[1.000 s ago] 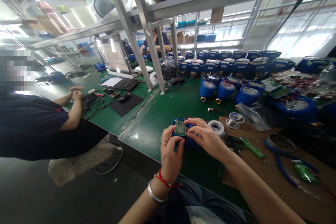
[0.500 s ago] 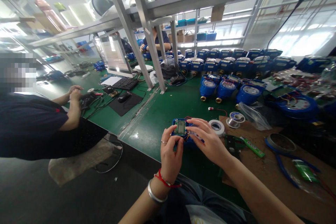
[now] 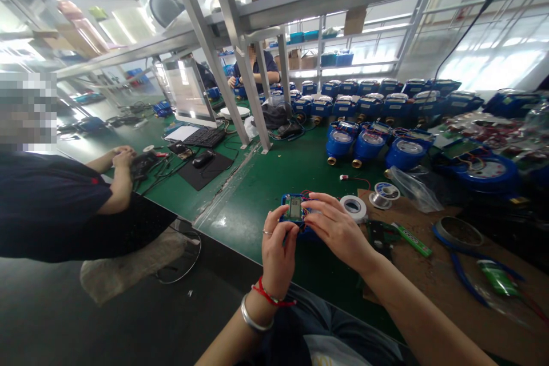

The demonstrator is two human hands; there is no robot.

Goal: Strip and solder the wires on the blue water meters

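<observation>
A small green circuit board with a grey display [image 3: 294, 207] sits in the blue housing of a water meter [image 3: 307, 235]. From the near left, my left hand [image 3: 277, 249] grips the board's edge between thumb and fingers. My right hand [image 3: 341, 231] comes in from the right, its fingertips gathered at the board's right edge, where thin red and yellow wires run. Most of the meter body is covered by my right hand. Exactly what the right fingertips pinch is partly hidden.
White tape [image 3: 353, 208] and a solder spool [image 3: 384, 195] lie right of my hands, near a green strip [image 3: 414, 240] on brown cardboard [image 3: 412, 274]. Several blue meters [image 3: 371, 143] stand behind. Metal shelf posts [image 3: 253, 80] rise ahead. A co-worker [image 3: 55, 200] sits at left.
My right hand's fingers have drawn closer together and slid slightly left over the board's right side. My left hand and the board stay almost in place.
</observation>
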